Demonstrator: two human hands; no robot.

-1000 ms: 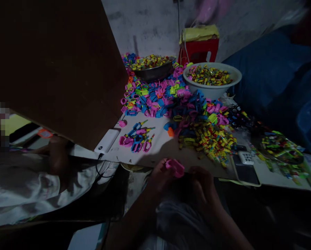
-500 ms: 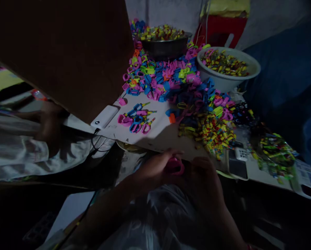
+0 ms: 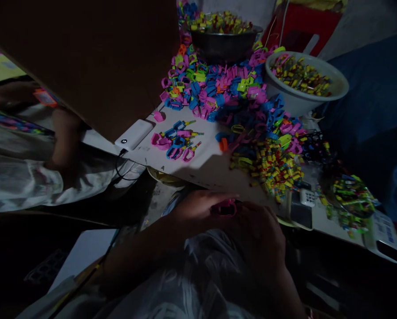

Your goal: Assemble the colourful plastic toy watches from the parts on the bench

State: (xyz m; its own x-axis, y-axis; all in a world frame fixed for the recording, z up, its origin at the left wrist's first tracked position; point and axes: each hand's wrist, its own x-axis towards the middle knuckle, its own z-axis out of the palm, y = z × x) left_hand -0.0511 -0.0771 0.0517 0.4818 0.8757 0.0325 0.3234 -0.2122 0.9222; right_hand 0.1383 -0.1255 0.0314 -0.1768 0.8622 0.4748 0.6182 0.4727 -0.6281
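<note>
My left hand (image 3: 193,207) is closed on a pink plastic toy watch (image 3: 227,210), a ring-shaped piece, just in front of the table edge. My right hand (image 3: 266,228) is close beside it, fingers bent in toward the watch. Whatever lies between those fingers is too dark to make out. Beyond my hands, a small group of toy watches (image 3: 176,141) in pink and blue lies on the white table (image 3: 205,166), several with thin colourful tubes attached. A heap of small yellow and red wrapped pieces (image 3: 276,166) sits to the right.
A big pile of plastic toy watches (image 3: 214,91) spreads across the back. A dark metal bowl (image 3: 223,46) and a pale basin (image 3: 293,95) hold yellow pieces. A large brown board (image 3: 95,57) and a white power bank (image 3: 135,135) stand left. Beyond, another person's hand (image 3: 65,124) shows.
My hands have come closer together, and the pink toy watch has turned between them. The camera view has shifted slightly. The other person's hands at the left show more.
</note>
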